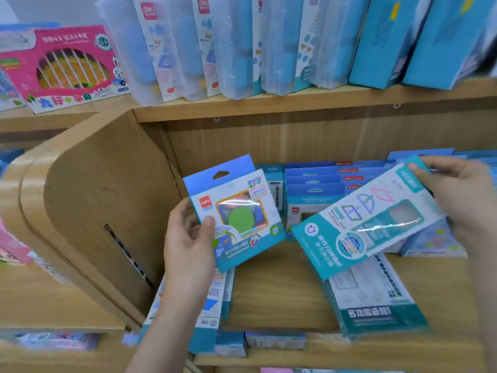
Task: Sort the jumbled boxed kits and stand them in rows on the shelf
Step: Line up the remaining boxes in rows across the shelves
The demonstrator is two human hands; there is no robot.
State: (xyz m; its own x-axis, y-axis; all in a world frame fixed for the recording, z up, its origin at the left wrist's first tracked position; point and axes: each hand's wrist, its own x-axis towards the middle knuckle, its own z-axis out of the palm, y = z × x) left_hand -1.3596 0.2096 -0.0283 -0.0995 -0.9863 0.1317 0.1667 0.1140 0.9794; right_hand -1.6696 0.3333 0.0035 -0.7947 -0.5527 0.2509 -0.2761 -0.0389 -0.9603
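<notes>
Boxed kits, lower shelf, middle of frame; sorting in hand.

- Left of centre: left hand (pixel 188 238) grips square blue kit (pixel 236 214) upright above the shelf board (pixel 277 286), thumb on its face, fingers behind and hidden.
- Centre back: back row (pixel 314 181) of blue kits, standing.
- Right: right hand (pixel 462 189), fingers (pixel 421 169) clamped on the top end of long teal kit (pixel 368 219), held tilted in the air.
- Beneath both: flat kits (pixel 376 297), lying down.

Next move, as judged: match each held kit to its like and stand it beside the row.

Print is blurred; the kits at the right edge are cut off.
</notes>
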